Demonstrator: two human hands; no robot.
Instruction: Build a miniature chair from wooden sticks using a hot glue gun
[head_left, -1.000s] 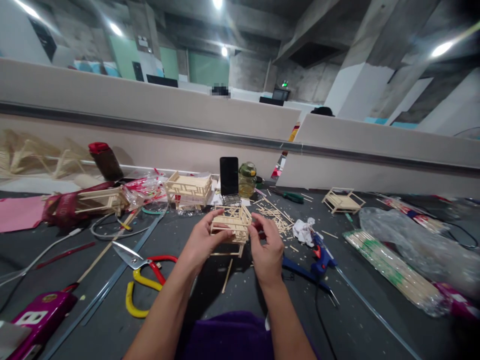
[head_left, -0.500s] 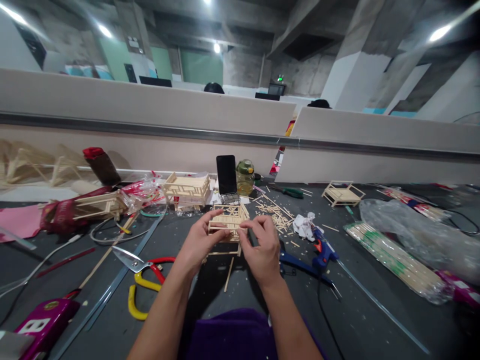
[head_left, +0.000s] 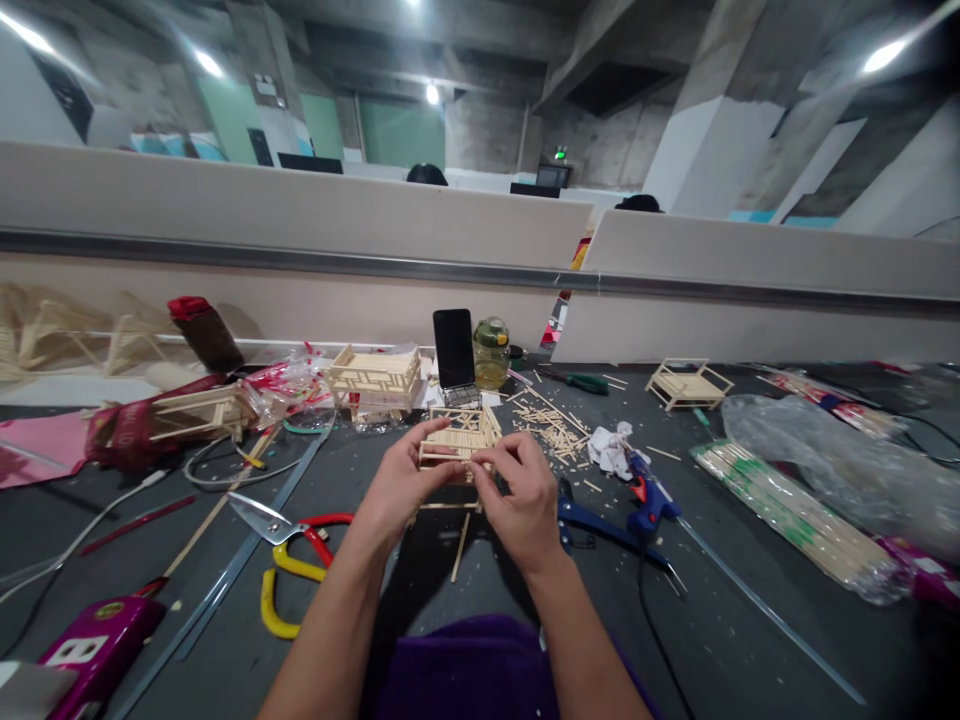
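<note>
A small model frame made of thin wooden sticks [head_left: 461, 438] stands on the dark table between my hands. My left hand [head_left: 401, 480] is closed on its left and front side, thumb along the front rail. The fingertips of my right hand [head_left: 521, 495] are pinched together at the front rail, close to my left thumb. Whatever lies between those right fingertips is too small or hidden to make out. One loose stick [head_left: 460, 548] lies on the table just below the frame.
Red-and-yellow scissors [head_left: 300, 550] lie left, a blue hot glue gun [head_left: 651, 505] and blue-handled cutters [head_left: 600, 525] right. Cut sticks [head_left: 551, 425] are scattered behind my right hand. A phone [head_left: 454, 350] stands at the back beside a bottle [head_left: 491, 355]. Bagged sticks [head_left: 795, 510] lie far right.
My right hand's fingertips have shifted slightly left along the front rail towards my left thumb and drawn closer together. My left hand stays on the frame.
</note>
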